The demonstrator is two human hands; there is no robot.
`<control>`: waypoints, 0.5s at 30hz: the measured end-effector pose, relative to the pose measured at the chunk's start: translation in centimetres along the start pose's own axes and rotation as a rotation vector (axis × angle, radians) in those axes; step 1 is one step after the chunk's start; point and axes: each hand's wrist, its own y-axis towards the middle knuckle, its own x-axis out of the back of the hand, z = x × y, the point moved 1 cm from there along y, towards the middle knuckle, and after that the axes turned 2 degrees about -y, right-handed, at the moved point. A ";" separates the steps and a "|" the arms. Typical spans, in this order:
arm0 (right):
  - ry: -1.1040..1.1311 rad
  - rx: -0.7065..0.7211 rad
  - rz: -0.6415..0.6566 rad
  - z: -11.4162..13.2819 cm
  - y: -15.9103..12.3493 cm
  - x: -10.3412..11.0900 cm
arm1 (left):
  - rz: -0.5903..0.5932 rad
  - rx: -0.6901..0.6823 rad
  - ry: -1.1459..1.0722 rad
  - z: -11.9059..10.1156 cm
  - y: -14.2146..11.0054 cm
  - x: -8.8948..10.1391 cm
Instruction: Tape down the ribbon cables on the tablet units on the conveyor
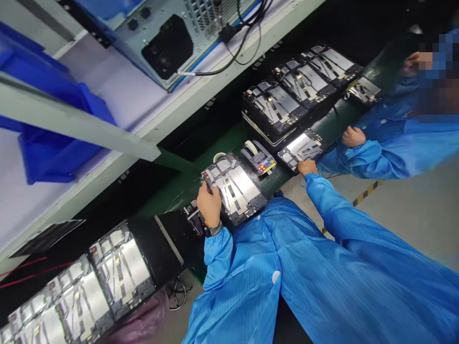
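My left hand (210, 205) is closed on the left edge of an opened tablet (236, 188), its silver battery plates and dark flat cables showing. This tablet lies close in front of my blue coat. Farther right, my right hand (307, 167) has its fingers closed at the near corner of a second opened tablet (301, 147). Between the two tablets stands a grey tape dispenser (258, 157) with a white roll and coloured dots on its front. Partly hidden behind my left wrist is a dark part (193, 217) with a silver strip.
Stacked opened tablets (274, 105) stand at the back right, with more rows (120, 267) at the lower left. A co-worker's hand (353, 137) is at the right. Overhead, a shelf (154, 126) carries a metal computer case (168, 43), cables and blue bins (68, 129).
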 end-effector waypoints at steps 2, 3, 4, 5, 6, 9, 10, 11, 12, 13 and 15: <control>0.010 -0.048 -0.024 -0.6 0.2 0.2 | 0.020 0.008 0.008 0.1 0.1 0.1; 0.022 -0.060 -0.048 -1.1 0.2 0.3 | 0.035 0.010 0.013 0.2 0.1 0.2; 0.040 -0.042 -0.094 -1.6 0.2 0.5 | 0.046 0.008 0.009 0.4 0.2 0.3; 0.075 -0.004 -0.156 -2.2 0.0 0.6 | 0.048 0.003 -0.006 0.7 0.2 0.5; 0.131 0.061 -0.224 -2.7 -0.4 0.7 | 0.042 -0.008 -0.033 1.1 0.2 0.5; 0.375 0.361 -0.243 -3.3 -3.2 0.5 | 0.001 -0.023 -0.141 2.5 -0.2 0.3; 0.449 0.469 -0.154 -3.0 -4.8 0.3 | -0.010 -0.012 -0.176 3.0 -0.3 0.1; 0.510 0.579 -0.040 -2.5 -6.6 0.1 | -0.020 0.006 -0.206 3.3 -0.5 -0.1; 0.552 0.683 0.084 -1.7 -8.5 -0.2 | -0.029 0.027 -0.228 3.5 -0.7 -0.3; 0.566 0.778 0.197 -0.8 -10.4 -0.3 | -0.041 0.046 -0.242 3.6 -0.8 -0.4; 0.554 0.926 0.338 1.3 -14.0 -0.4 | -0.083 0.068 -0.238 3.2 -0.9 -0.4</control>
